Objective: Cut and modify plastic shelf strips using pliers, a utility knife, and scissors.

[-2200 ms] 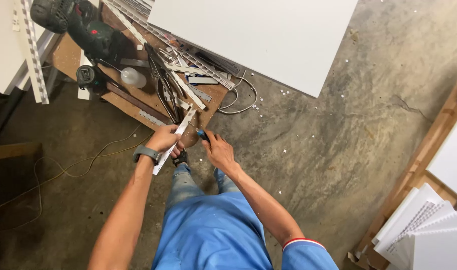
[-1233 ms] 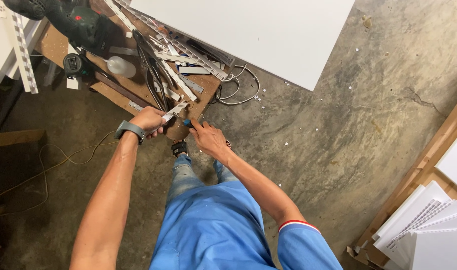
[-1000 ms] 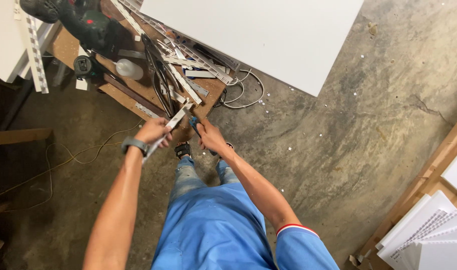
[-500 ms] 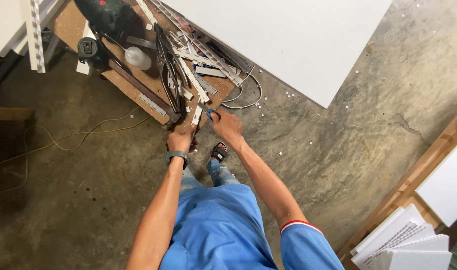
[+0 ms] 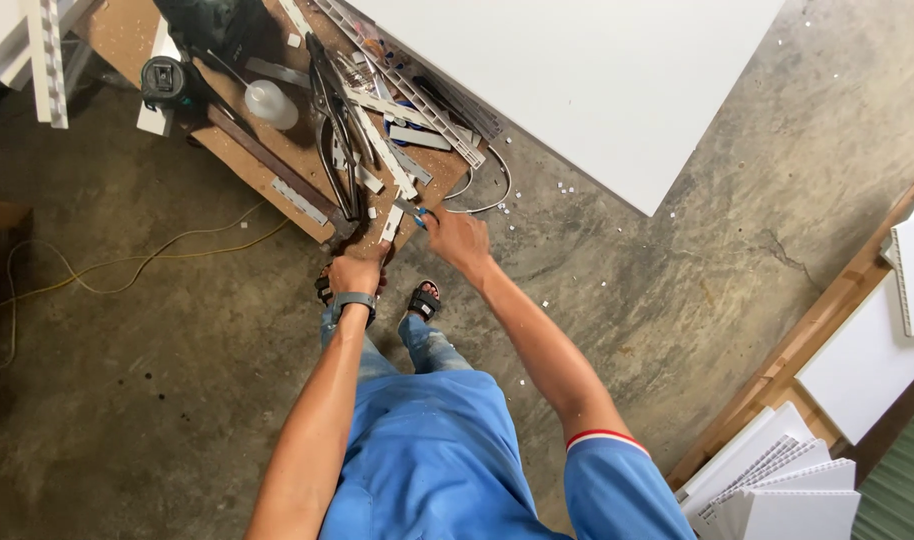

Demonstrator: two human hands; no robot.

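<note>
A short white strip (image 5: pixel 391 222) lies tilted at the near corner of the brown board, its lower end in the left hand's grip. Just right, a small blue-handled tool (image 5: pixel 423 214) points left.

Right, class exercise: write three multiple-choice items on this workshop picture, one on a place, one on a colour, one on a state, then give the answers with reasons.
1. Where does the large white panel lie?
A. on the concrete floor beyond the low board
B. on the person's lap
C. upright against a wall

2. What colour is the person's shirt?
A. green
B. blue
C. white

3. What is the left hand doing?
A. hanging free at the person's side
B. gripping the near end of a white strip at the board's edge
C. resting flat on the floor

Answers: 1 A, the panel lies flat on the floor past the low board. 2 B, the shirt is blue with a red and white sleeve band. 3 B, the left hand is closed at the board's edge on the white strip, while the right hand holds a small blue-handled tool beside it.
</note>
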